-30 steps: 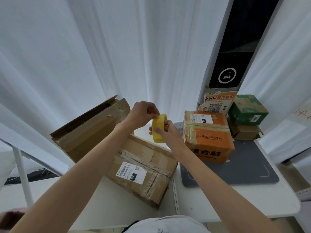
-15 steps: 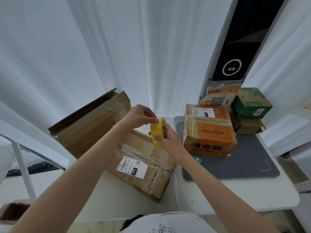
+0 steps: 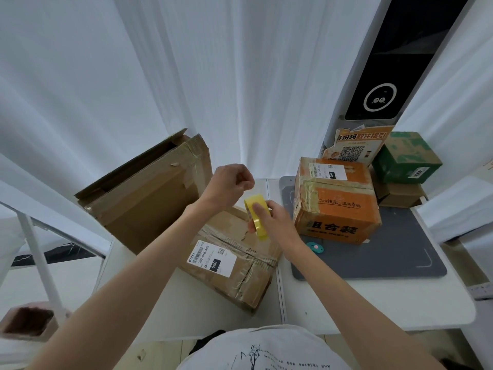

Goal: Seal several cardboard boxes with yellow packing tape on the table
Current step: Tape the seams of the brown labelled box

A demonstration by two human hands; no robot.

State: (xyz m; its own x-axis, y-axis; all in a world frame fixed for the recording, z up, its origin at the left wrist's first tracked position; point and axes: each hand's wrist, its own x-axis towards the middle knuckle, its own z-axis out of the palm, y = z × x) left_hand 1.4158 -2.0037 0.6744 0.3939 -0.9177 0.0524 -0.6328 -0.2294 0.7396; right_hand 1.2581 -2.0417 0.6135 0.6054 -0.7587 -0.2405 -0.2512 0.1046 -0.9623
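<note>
My right hand (image 3: 276, 222) grips a roll of yellow packing tape (image 3: 256, 217) on edge, just above the far end of a flat brown box with a white shipping label (image 3: 234, 265). My left hand (image 3: 230, 184) hovers just above and left of the roll, fingertips pinched together at the tape's loose end; the strip itself is too thin to make out. An orange box (image 3: 336, 206) stands to the right on a grey mat (image 3: 400, 260). A large brown box (image 3: 149, 196) with a raised flap leans at the left.
A green box (image 3: 405, 158) sits on a small brown box (image 3: 400, 196) at the back right, beside a QR-code sign (image 3: 357, 148) and a black kiosk pillar (image 3: 378, 76). A small teal object (image 3: 315, 247) lies on the mat. White curtains hang behind the white table (image 3: 373, 303).
Both hands dropped lower with the roll, toward the flat box. My left hand lifted off the top of the roll and moved slightly left.
</note>
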